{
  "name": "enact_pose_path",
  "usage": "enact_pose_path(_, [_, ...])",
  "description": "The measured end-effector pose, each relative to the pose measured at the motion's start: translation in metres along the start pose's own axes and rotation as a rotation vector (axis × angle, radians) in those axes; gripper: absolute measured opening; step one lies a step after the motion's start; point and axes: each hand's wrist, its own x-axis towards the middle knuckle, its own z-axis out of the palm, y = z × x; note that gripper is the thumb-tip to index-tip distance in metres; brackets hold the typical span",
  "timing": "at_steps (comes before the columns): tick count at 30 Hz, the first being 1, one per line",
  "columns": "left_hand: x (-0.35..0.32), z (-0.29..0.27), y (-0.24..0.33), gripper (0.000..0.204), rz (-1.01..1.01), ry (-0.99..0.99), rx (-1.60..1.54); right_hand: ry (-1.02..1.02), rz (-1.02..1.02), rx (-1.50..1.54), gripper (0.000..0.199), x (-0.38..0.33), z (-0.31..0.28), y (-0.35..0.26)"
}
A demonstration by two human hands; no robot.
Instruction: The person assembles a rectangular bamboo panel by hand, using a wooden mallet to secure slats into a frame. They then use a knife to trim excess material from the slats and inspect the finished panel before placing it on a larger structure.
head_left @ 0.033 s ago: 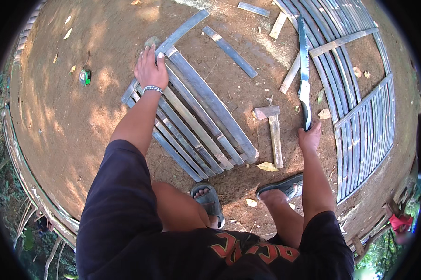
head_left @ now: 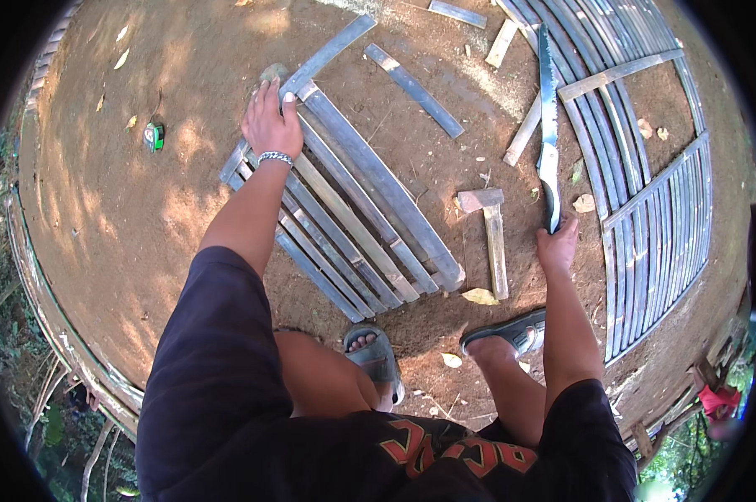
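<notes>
My left hand (head_left: 273,124) lies with fingers stretched out on the far end of a small bamboo slat panel (head_left: 357,180), where a loose-looking crosswise strip (head_left: 332,53) juts out beyond it to the far right. A bracelet circles the left wrist. On the right, my right hand (head_left: 558,247) is closed around the black and white handle of a handsaw (head_left: 548,100). Its long toothed blade points away from me, beside a larger bamboo slat panel (head_left: 633,226). Between the small panel and the saw rests a hatchet-like tool (head_left: 495,243) with a wooden handle.
A green and black tape measure (head_left: 153,137) sits on the dirt at the left. Loose bamboo strips (head_left: 413,90) and short offcuts (head_left: 501,43) are scattered at the far side. My sandalled feet (head_left: 371,356) stand close to the small panel. Another person in red (head_left: 719,403) shows at the lower right edge.
</notes>
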Motion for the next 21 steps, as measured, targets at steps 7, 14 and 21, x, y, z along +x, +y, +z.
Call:
enact_pose_path(7, [0.003, 0.009, -0.005, 0.049, -0.034, -0.007, 0.082, -0.069, -0.14, 0.121, 0.05, -0.029, -0.06, 0.011])
enact_pose_path(14, [0.01, -0.003, 0.001, 0.049, -0.078, -0.038, 0.035, -0.411, -0.22, 0.528, 0.042, -0.089, -0.077, -0.051])
enact_pose_path(21, [0.007, -0.004, -0.001, 0.05, -0.089, -0.056, 0.027, -0.55, -0.566, 0.417, 0.047, -0.114, -0.059, -0.152])
